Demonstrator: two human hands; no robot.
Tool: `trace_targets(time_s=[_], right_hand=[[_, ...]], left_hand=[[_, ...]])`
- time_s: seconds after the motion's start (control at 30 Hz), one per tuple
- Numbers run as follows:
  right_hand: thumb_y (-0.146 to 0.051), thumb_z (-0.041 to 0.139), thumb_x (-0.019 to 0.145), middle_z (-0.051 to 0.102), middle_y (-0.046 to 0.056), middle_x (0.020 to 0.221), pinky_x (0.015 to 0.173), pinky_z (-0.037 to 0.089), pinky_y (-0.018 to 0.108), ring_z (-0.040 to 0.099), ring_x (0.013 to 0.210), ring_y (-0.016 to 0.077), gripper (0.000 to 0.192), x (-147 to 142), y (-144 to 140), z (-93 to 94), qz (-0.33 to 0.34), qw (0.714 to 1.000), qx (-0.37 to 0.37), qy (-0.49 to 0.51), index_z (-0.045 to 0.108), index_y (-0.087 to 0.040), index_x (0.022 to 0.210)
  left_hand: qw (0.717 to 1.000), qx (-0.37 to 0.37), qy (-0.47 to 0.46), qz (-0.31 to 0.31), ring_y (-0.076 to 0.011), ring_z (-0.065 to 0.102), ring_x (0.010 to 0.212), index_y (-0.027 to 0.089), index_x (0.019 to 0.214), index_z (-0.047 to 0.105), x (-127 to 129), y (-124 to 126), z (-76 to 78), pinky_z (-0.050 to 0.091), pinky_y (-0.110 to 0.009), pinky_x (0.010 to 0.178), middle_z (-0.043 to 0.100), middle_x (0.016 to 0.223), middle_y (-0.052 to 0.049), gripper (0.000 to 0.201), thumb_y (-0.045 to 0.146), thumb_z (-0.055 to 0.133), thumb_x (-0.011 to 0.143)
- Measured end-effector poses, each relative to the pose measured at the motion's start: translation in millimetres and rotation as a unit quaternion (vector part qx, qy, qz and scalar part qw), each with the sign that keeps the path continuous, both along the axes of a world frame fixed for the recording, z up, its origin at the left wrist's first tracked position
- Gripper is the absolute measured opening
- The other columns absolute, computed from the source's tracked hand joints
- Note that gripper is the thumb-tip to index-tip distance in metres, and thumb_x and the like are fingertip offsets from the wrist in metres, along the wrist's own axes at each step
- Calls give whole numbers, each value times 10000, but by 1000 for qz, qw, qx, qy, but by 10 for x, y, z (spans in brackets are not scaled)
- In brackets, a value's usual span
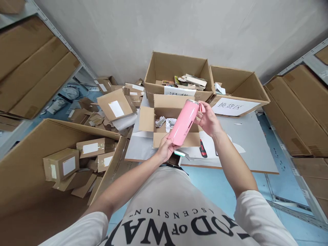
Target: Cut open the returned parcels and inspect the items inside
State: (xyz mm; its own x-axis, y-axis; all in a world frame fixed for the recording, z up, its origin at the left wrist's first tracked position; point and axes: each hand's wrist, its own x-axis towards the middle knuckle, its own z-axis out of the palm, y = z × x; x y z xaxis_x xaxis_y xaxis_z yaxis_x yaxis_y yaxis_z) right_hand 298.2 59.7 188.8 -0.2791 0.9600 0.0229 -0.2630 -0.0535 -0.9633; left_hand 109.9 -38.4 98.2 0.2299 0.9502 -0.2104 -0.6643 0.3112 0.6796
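A pink thermos bottle with a metal rim tilts up to the right over an open carton. My left hand is closed around its lower end. Up at the top, my right hand has its fingers on the bottle's pink strap loop. Dark print shows on the bottle's side. Inside the carton lie crumpled white paper and a small wrapper. A red-and-black utility knife rests on the table by the carton's right front corner.
Behind the carton stand a large box with books and another box with a handwritten sign. On the left, a deep box holds several small parcels. Shelves with cartons flank both sides of the table.
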Motion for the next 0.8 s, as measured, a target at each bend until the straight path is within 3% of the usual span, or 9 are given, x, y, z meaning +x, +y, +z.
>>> trace_targets(time_s=[0.13, 0.33, 0.8], right_hand=[[-725, 506, 738, 649, 19, 1030, 720, 549, 403, 636, 900, 211, 560, 53, 26, 2, 34, 999, -12, 19, 538, -348, 1150], [-458, 762, 672, 644, -37, 937, 689, 549, 337, 619, 735, 141, 488, 7, 63, -107, 15, 1000, 10, 17, 542, -358, 1097], [-420, 818, 604, 577, -45, 868, 588, 529, 250, 555, 678, 112, 496, 10, 108, -63, 5, 1000, 18, -25, 510, -312, 978]], left_hand=[[994, -47, -75, -65, -211, 687, 799, 141, 1173, 550, -2, -34, 36, 541, -313, 734, 696, 983, -95, 606, 505, 656, 700], [987, -92, -103, -87, -212, 693, 822, 110, 1151, 559, 8, -51, 48, 539, -284, 735, 704, 981, -113, 549, 474, 600, 741], [986, -95, -84, -105, -226, 689, 868, 94, 1150, 568, -36, -11, 11, 521, -317, 814, 699, 1006, -139, 490, 436, 546, 799]])
